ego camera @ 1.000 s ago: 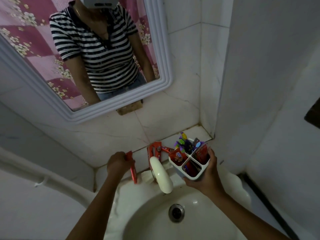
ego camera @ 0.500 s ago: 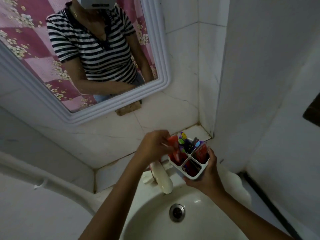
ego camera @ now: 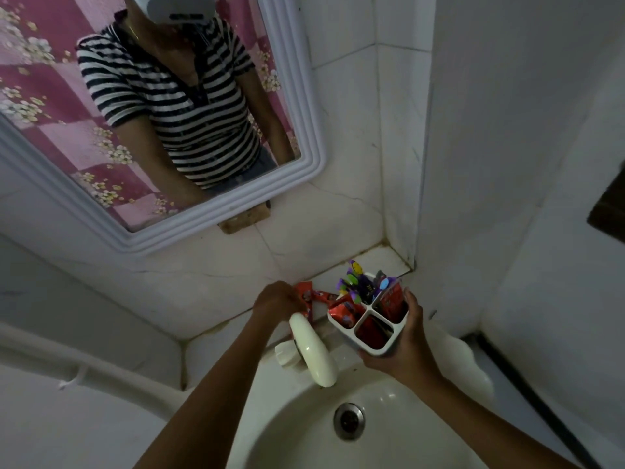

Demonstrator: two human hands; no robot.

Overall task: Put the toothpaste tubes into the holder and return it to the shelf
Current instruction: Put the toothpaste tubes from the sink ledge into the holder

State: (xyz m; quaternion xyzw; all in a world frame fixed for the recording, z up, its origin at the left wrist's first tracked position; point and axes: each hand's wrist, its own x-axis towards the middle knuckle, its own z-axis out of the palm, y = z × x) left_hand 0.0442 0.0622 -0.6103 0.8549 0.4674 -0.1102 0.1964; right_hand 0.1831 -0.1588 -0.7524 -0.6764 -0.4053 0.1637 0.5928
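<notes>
A white holder with four compartments hangs over the back of the sink, gripped from the right by my right hand. Red toothpaste tubes stand in three compartments; colourful toothbrushes fill the far one. On the tiled shelf behind the tap, my left hand closes on a red toothpaste tube that stands upright. A second red tube lies right beside it, partly hidden.
A white tap sticks out over the white sink, just below my left hand. The drain is below it. A white-framed mirror hangs above the shelf. Tiled walls close in at the right.
My left hand put the earlier tube into the holder's near-left compartment, then moved back left to the shelf and closed on another red tube. My right hand kept the holder still.
</notes>
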